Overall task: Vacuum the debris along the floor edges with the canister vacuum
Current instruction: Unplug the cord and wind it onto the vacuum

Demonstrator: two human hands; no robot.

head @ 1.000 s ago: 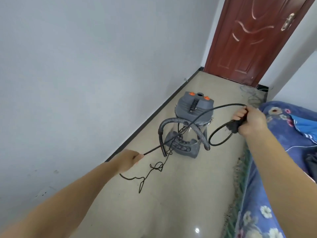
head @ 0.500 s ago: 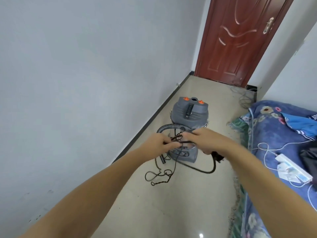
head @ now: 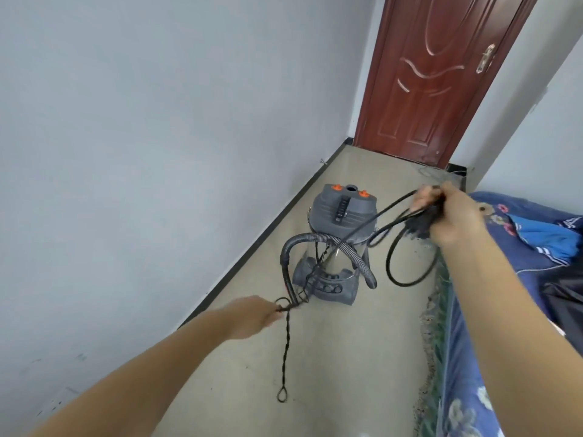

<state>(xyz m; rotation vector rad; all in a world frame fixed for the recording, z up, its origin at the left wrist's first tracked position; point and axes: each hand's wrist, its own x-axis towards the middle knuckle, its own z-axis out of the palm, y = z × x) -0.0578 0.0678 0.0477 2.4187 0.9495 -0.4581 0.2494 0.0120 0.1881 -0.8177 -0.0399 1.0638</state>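
Item: canister vacuum. Grey body, orange knobs, standing on the floor near the left wall's black skirting, well short of the red door at the far end. Ribbed hose arches over its front, both ends hanging down to the base.

Item: power cord. Black, partly coiled, not plugged in as far as can be seen. One stretch runs taut from hand to hand across the vacuum; a twisted tail hangs from the left hand to a small loop near the floor.

Item: left hand. Fingers curled, pinching the cord at a knotted kink.

Item: right hand. Raised toward the bed edge, fingers closed round gathered loops and a dark lump, probably the plug; one large loop hangs below.

Item: bed. Blue floral cover, along the floor's right edge; debris speckles the floor beside it.

Step in hand, judged: untangling the cord before plugging in; no vacuuming begun.

Handling notes:
- Work the kink at the left hand loose before pulling; tension would likely tighten it.
- Let the twisted tail spin free to unwind.
- Keep the taut stretch off the hose, or it may snag and tip the vacuum.
- Pay loops out of the right hand one by one.
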